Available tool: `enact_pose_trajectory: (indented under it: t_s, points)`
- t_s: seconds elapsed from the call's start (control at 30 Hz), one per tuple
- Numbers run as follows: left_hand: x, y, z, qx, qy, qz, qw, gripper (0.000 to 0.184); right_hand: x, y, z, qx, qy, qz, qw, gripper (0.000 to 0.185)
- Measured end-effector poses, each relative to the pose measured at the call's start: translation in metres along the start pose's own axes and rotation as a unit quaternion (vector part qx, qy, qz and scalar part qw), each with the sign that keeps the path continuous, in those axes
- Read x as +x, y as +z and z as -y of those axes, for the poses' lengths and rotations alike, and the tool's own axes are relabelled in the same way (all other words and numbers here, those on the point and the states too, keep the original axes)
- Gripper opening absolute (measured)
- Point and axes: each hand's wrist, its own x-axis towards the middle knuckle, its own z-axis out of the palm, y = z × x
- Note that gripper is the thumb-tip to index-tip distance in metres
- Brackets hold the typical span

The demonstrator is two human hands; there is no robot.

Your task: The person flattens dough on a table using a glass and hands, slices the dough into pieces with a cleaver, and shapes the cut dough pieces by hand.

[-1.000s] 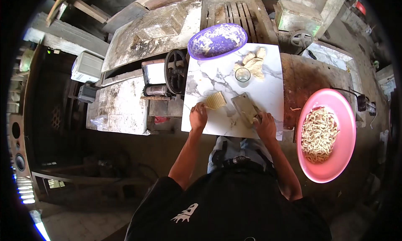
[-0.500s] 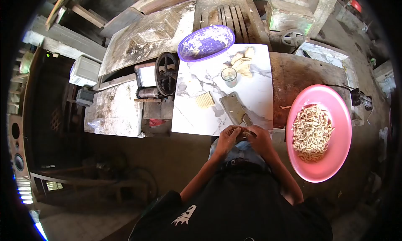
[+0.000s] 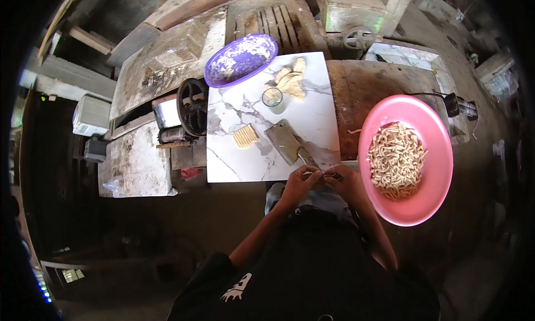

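At the near edge of the marble-patterned table (image 3: 234, 167), the left hand (image 3: 301, 184) and right hand (image 3: 344, 184) meet, fingers bent; whether they pinch anything small between them I can't tell from this height. The cleaver (image 3: 283, 141) lies flat just beyond, handle toward them. Right of the hands, a pink basin (image 3: 437, 165) holds dough strips (image 3: 397, 162). Left of the blade sits a scored dough slab (image 3: 246, 136); farther, a drinking glass (image 3: 273, 99), dough pieces (image 3: 292, 81), then a smeared purple basin (image 3: 248, 64).

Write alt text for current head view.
Left hand and right hand close together at the near edge of a marble-patterned table, by a broad blade. Also visible: a ridged pale slab, a glass, dough-like lumps, a purple tub and, at right, a pink tub of pale strips.
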Motion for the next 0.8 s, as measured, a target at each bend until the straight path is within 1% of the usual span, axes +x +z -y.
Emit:
enact_pose_trajectory:
  t_s: [0.07, 0.13, 0.17, 0.23, 0.27, 0.3, 0.33, 0.4, 0.43, 0.47, 0.5, 0.53, 0.6, 0.63, 0.67, 0.73, 0.8]
  points:
    - [0.003, 0.001, 0.000, -0.025, -0.008, 0.002, 1.000, 0.020, -0.002, -0.004, 0.001, -0.026, 0.001, -0.019, 0.999, 0.022]
    - [0.002, 0.002, -0.001, -0.086, -0.019, -0.006, 0.996, 0.020, -0.007, -0.009, 0.008, -0.049, -0.063, -0.045, 0.996, 0.016]
    - [0.005, -0.002, 0.003, -0.041, -0.010, -0.002, 0.999, 0.026, -0.008, -0.014, 0.007, -0.052, -0.059, -0.050, 0.996, 0.016]
    - [0.003, -0.007, -0.005, -0.030, -0.021, -0.008, 0.999, 0.029, -0.011, -0.029, 0.002, -0.061, -0.123, -0.126, 0.982, 0.021]
    - [0.000, -0.010, -0.009, -0.018, -0.031, -0.019, 0.999, 0.033, -0.014, -0.040, -0.001, -0.065, -0.120, -0.129, 0.982, 0.021]
    - [-0.004, -0.012, -0.012, 0.018, -0.020, -0.043, 0.999, 0.039, -0.016, -0.055, -0.007, 0.044, -0.067, -0.177, 0.981, 0.018]
    - [-0.004, -0.021, -0.012, 0.016, -0.021, -0.036, 0.999, 0.039, -0.018, -0.071, -0.013, 0.151, -0.014, -0.224, 0.963, 0.017]
    - [-0.004, -0.045, -0.008, 0.141, -0.014, -0.068, 0.988, 0.042, -0.011, -0.105, -0.045, -0.033, -0.023, -0.313, 0.949, 0.021]
    - [-0.007, -0.055, -0.005, 0.140, -0.019, -0.062, 0.988, 0.042, -0.007, -0.130, -0.075, -0.148, -0.053, -0.342, 0.926, 0.023]
    - [-0.010, -0.065, -0.003, 0.110, -0.004, -0.093, 0.990, 0.042, -0.004, -0.151, -0.098, -0.260, -0.082, -0.365, 0.890, 0.024]
    - [-0.012, -0.074, -0.004, 0.081, 0.013, -0.124, 0.989, 0.043, -0.002, -0.163, -0.099, -0.252, -0.050, -0.421, 0.870, 0.025]
    - [-0.013, -0.083, -0.006, 0.080, 0.013, -0.121, 0.989, 0.043, 0.000, -0.169, -0.087, -0.242, -0.021, -0.475, 0.846, 0.027]
    - [-0.018, -0.101, -0.012, 0.033, 0.044, -0.175, 0.983, 0.039, -0.006, -0.173, -0.053, -0.149, 0.093, -0.489, 0.854, 0.028]
    - [-0.019, -0.110, -0.017, 0.000, 0.056, -0.204, 0.977, 0.032, -0.005, -0.169, -0.042, -0.161, 0.099, -0.494, 0.849, 0.028]
    - [-0.022, -0.123, -0.022, -0.004, 0.059, -0.217, 0.974, 0.032, -0.003, -0.158, -0.031, -0.138, 0.079, -0.500, 0.851, 0.028]
    - [-0.025, -0.150, -0.031, 0.093, 0.066, -0.252, 0.961, 0.027, 0.012, -0.128, -0.018, -0.130, 0.041, -0.471, 0.872, 0.027]
    - [-0.028, -0.176, -0.039, 0.078, 0.070, -0.277, 0.955, 0.026, 0.032, -0.086, -0.021, -0.122, 0.028, -0.407, 0.905, 0.026]
